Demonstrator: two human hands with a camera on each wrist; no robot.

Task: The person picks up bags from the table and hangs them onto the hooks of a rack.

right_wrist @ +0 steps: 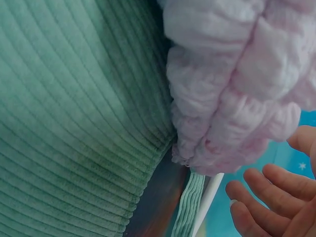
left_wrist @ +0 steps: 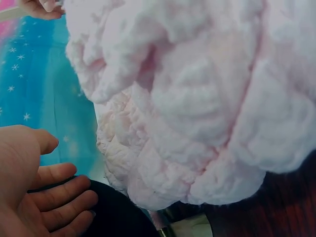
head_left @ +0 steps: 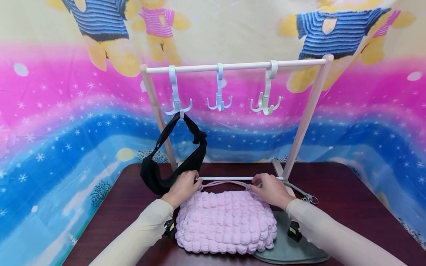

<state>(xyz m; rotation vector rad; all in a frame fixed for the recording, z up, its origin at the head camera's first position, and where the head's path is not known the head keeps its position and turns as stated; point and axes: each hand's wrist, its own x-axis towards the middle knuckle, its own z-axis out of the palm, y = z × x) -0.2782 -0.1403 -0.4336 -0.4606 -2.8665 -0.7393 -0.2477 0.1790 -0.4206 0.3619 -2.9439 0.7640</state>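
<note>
A pink puffy quilted bag [head_left: 226, 221] lies on the table, its thin pink handle [head_left: 226, 182] arched at the far edge. My left hand [head_left: 184, 186] is by the handle's left end. In the left wrist view its thumb and fingers stand apart beside the bag, with nothing seen between them. By the handle's right end is my right hand [head_left: 271, 190]; the right wrist view shows its fingers loosely spread next to the bag. A green ribbed bag [right_wrist: 74, 118] lies partly beneath the pink one, under my right forearm.
Behind the bags stands a rack with a white top rail [head_left: 246, 66]. On it hang a left blue hook [head_left: 176, 96], a middle blue hook [head_left: 219, 92] and a pale green hook [head_left: 266, 92]. A black bag [head_left: 189, 162] hangs from the left hook. The dark red table [head_left: 349, 207] lies below.
</note>
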